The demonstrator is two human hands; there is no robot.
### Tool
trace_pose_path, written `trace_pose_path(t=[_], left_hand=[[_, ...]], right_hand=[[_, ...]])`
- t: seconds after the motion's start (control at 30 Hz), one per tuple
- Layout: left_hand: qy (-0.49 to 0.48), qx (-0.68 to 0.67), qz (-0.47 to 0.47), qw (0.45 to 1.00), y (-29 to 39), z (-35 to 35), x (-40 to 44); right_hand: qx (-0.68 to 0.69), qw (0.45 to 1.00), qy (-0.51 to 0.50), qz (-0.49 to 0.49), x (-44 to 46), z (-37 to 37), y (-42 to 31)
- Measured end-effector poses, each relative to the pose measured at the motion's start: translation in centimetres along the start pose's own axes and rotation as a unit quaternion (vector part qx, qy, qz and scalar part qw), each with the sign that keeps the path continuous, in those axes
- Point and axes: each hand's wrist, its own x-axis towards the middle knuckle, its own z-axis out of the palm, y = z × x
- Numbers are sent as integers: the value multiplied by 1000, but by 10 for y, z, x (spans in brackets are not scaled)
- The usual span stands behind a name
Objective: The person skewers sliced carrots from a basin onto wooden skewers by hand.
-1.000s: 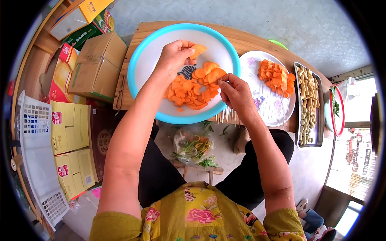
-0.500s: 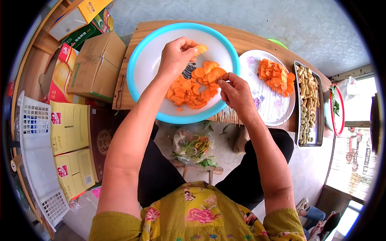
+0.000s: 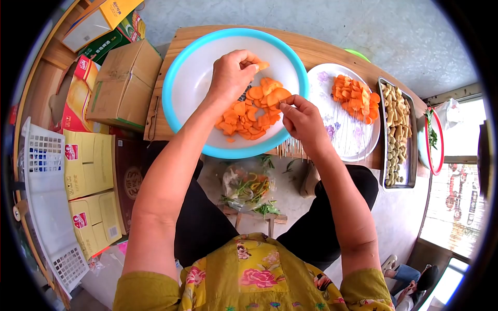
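Over the blue-rimmed white basin (image 3: 175,67), my left hand (image 3: 233,75) pinches an orange slice (image 3: 263,66) between thumb and fingers. My right hand (image 3: 302,122) is closed at the basin's right edge, its fingertips touching the end of a larger orange slice (image 3: 280,95); a thin stick there is too small to make out clearly. A pile of orange slices (image 3: 244,119) lies in the basin below my left hand. To the right, a white flowered plate (image 3: 324,80) bears skewered orange slices (image 3: 355,98), their thin sticks pointing toward me.
A metal tray (image 3: 413,150) of skewered pale and greenish pieces stands right of the plate, beside a red-rimmed bowl (image 3: 441,150). More sticks (image 3: 290,149) jut from the wooden table (image 3: 189,35). Below is a bag of scraps (image 3: 248,186). Boxes (image 3: 124,85) stand left; another person's legs (image 3: 404,272) show lower right.
My left hand has shifted slightly down and right, and its slice has turned so less of its face shows. My right hand has barely moved.
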Motion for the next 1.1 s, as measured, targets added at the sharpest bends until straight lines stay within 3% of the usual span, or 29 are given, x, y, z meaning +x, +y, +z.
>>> trace_pose_path(t=[0.03,0.17,0.23,0.3,0.37,0.47,0.7,0.87,1.1], left_hand=[[-3,4,-6,1000,1,0,0],[-13,-44,-46,998,5,-5,-1],[-27,-61,-48,997,10,-2,-4],[-40,-77,-49,995,10,-1,-4],[-27,-214,-100,971,5,0,-2],[-35,-296,-142,944,0,-2,-1],[-36,-342,-165,924,-6,-1,-1],[-54,-428,-213,877,-9,-2,0],[-72,-446,-291,843,-13,-12,3]], right_hand=[[-119,990,37,-70,-1,3,1],[-100,992,35,-63,-3,5,-2],[21,1000,-3,21,-4,2,-8],[-5,1000,9,0,-3,4,-7],[-30,999,21,-21,-2,5,-6],[-35,999,17,-34,-1,5,-8],[-58,997,17,-45,-3,4,-9],[-67,996,21,-50,-4,3,-8],[-75,995,18,-64,-5,5,-9]])
